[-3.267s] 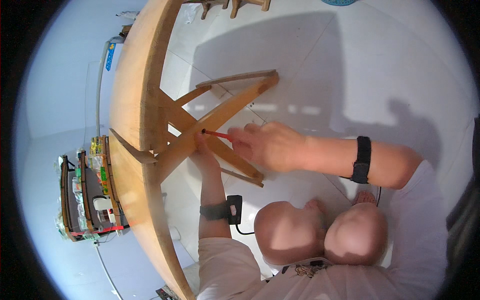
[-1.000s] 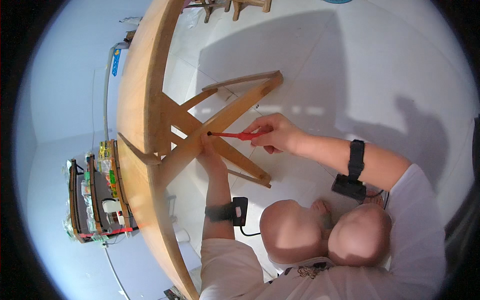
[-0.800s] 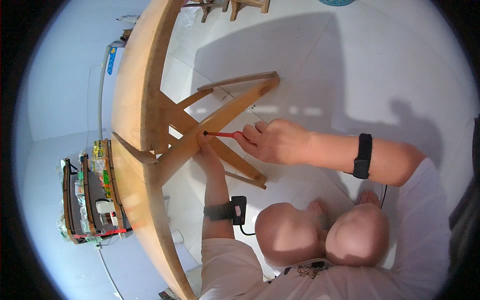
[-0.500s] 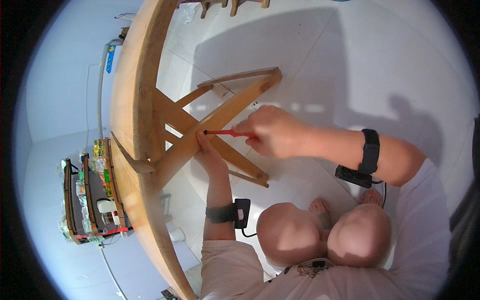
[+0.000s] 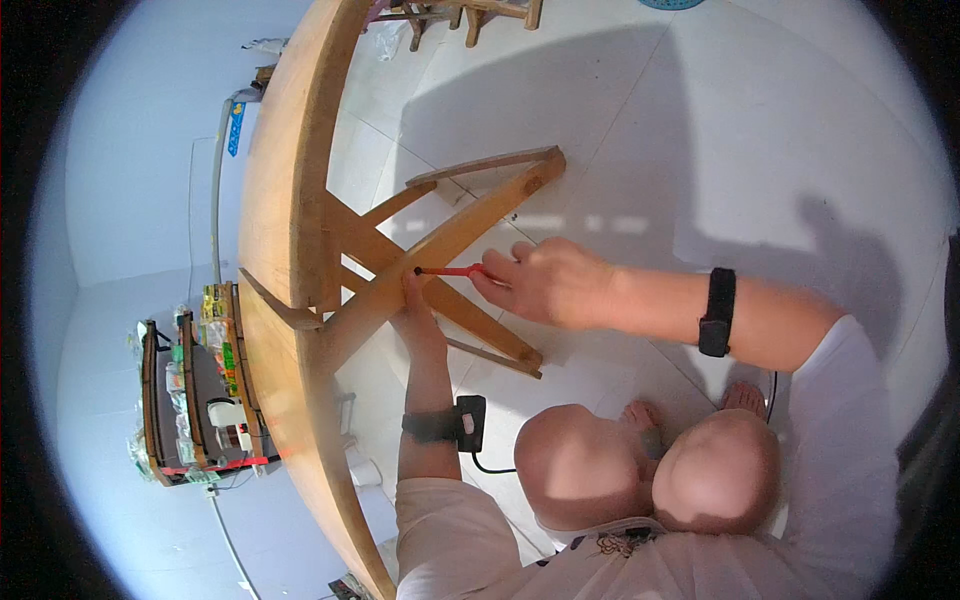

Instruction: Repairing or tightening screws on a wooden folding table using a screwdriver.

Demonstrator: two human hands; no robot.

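Note:
A wooden folding table lies tipped on its side, with its round tabletop [image 5: 270, 200] upright at the left and its crossed table legs [image 5: 455, 235] pointing right. My right hand [image 5: 555, 285] holds a red screwdriver [image 5: 452, 271] by its handle, thumb and fingers pinched about the end. The screwdriver's dark tip meets the leg near the crossing; any screw there is too small to make out. My left hand [image 5: 415, 310] grips the leg from below, its thumb beside the tip and its other fingers hidden behind the wood.
A shelf rack [image 5: 195, 400] with packages stands against the blue wall at left. Wooden stool legs [image 5: 470, 25] and a blue basket [image 5: 672, 3] are at the far edge. My bare knees [image 5: 580, 465] are close below my hands. A cable hangs from the box on my left forearm strap [image 5: 470, 424].
My right hand and forearm have rolled, and the fingers sit differently on the screwdriver's handle. The tip stays at the leg crossing. My left hand keeps its place; the whole view has shifted slightly.

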